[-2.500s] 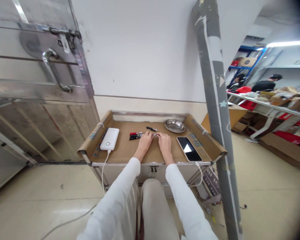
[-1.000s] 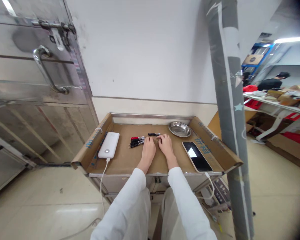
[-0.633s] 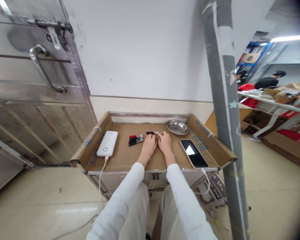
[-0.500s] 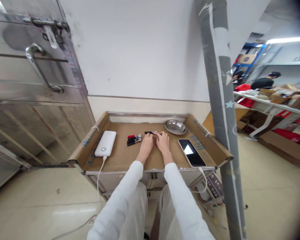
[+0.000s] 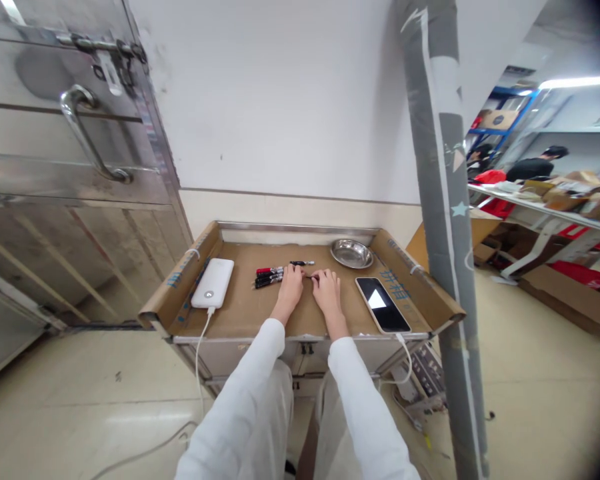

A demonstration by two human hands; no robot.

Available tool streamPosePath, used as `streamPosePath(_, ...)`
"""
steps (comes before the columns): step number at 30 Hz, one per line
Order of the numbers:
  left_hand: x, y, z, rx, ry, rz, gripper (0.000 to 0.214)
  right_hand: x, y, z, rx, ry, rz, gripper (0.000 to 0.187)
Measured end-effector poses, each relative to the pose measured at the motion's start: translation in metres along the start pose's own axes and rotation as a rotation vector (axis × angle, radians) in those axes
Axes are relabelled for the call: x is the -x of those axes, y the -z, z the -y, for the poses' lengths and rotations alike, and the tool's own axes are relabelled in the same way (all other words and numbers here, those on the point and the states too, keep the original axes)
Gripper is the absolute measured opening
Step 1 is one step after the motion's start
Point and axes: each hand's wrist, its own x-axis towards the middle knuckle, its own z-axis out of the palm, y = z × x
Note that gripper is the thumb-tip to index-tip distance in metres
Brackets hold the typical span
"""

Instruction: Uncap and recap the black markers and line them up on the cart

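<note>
My left hand is over the cardboard-covered tabletop, fingers bent and closed, just right of several pens. My right hand faces it, thumb and fingertips pinched together. Between the fingertips shows a thin dark stick-like piece; its ends are hidden in the fingers, and I cannot tell its kind. Beside my left hand the pens lie side by side, a red one at the back and black ones in front. A black pen part with a clear or silvery end lies just beyond my fingertips.
A round steel dish stands at the back right. A phone with a cable lies at the right, and a white power bank with a cable at the left. Raised cardboard sides edge the tabletop. A grey wrapped pole stands at the right.
My hands have come slightly nearer to me and a little apart, with the thin dark piece now showing between them. The black pen part beyond the fingers is more exposed. The view has shifted slightly.
</note>
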Motion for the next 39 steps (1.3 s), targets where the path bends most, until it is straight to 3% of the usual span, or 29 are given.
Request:
streamPosePath(7, -0.005, 0.007, 0.004, 0.405, 0.036, -0.109, 0.008, 0.0, 0.0, 0.002, -0.121, 0.023, -0.038, 0.019)
streamPosePath(14, -0.002, 0.017, -0.001, 0.588, 0.12, -0.154, 0.009, 0.0, 0.001, 0.001, -0.204, -0.008, -0.08, 0.021)
streamPosePath(22, -0.003, 0.009, 0.005, 0.672, 0.094, -0.126, 0.007, 0.001, 0.005, 0.002, -0.293, -0.028, -0.124, 0.026)
streamPosePath(39, -0.001, 0.017, -0.003, 0.808, 0.1, -0.083, 0.007, -0.001, 0.008, 0.001, -0.365, -0.054, -0.128, 0.026)
